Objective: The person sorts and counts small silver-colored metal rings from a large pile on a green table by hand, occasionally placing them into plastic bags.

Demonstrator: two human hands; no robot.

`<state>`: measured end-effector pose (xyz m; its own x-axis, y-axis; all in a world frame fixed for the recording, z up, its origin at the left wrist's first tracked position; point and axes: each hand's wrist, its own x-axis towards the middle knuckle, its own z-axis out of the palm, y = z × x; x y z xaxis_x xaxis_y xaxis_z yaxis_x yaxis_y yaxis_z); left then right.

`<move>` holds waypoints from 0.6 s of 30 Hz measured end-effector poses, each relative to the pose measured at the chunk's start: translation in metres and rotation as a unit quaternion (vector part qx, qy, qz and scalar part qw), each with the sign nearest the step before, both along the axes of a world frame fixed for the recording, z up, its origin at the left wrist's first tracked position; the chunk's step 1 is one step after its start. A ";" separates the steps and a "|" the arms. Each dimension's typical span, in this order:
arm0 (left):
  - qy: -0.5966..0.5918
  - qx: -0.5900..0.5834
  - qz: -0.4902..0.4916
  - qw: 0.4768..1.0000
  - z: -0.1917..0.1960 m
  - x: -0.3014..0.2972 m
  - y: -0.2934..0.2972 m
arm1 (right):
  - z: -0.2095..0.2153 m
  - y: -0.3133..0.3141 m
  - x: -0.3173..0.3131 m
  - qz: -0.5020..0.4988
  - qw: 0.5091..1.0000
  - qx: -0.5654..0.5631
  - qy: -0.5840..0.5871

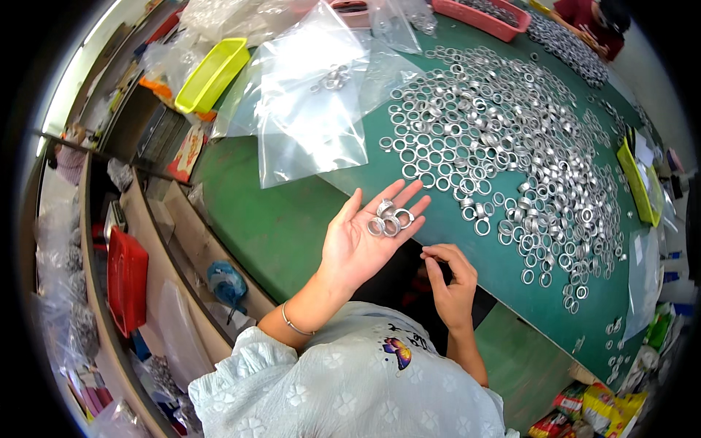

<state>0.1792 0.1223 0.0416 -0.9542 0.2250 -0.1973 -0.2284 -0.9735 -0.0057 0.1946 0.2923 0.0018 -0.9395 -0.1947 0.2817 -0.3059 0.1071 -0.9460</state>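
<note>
Palm up and fingers spread, my left hand [365, 237] carries several small silver metal rings [389, 221] on its palm and fingers, just off the table's near edge. To its right is my right hand [453, 281], its fingers bent and the thumb close to the forefinger. Whatever may be between those fingertips is too small to make out. Beyond both hands, a broad heap of similar rings [504, 135] covers much of the green table [409, 204]. Several more rings [334, 77] lie with the clear plastic bag [310, 139] at the table's far left.
A yellow-green tray [212, 77] stands beyond the bag; a pink tray [485, 16] is at the back. Another yellow-green basket [639, 179] sits at the right edge. Wooden shelving with a red bin [125, 281] runs along my left. A person [595, 25] works at the far right.
</note>
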 end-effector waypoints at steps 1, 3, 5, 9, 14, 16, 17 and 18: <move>0.005 -0.002 0.009 1.000 0.002 0.004 -0.002 | 0.003 -0.003 0.000 0.004 1.000 -0.002 -0.005; 0.009 -0.005 0.029 1.000 0.001 0.013 -0.006 | 0.006 -0.010 0.000 0.002 1.000 -0.001 0.000; 0.011 -0.009 0.046 0.999 -0.001 0.021 -0.010 | 0.008 -0.019 -0.001 -0.015 1.000 0.002 0.026; 0.001 0.019 0.068 0.997 -0.006 0.031 -0.023 | 0.013 -0.039 -0.007 0.017 0.999 0.015 0.044; 0.027 -0.073 0.082 0.994 -0.013 0.036 -0.049 | 0.018 -0.063 -0.019 0.018 0.996 0.039 0.079; 0.001 -0.068 0.108 0.992 -0.028 0.043 -0.064 | 0.022 -0.079 -0.018 0.011 0.996 0.057 0.064; -0.029 -0.041 0.103 0.993 -0.030 0.043 -0.071 | 0.016 -0.085 -0.018 0.010 0.994 0.079 0.073; -0.005 -0.043 0.100 0.994 -0.039 0.045 -0.077 | 0.008 -0.089 -0.020 0.018 0.992 0.092 0.084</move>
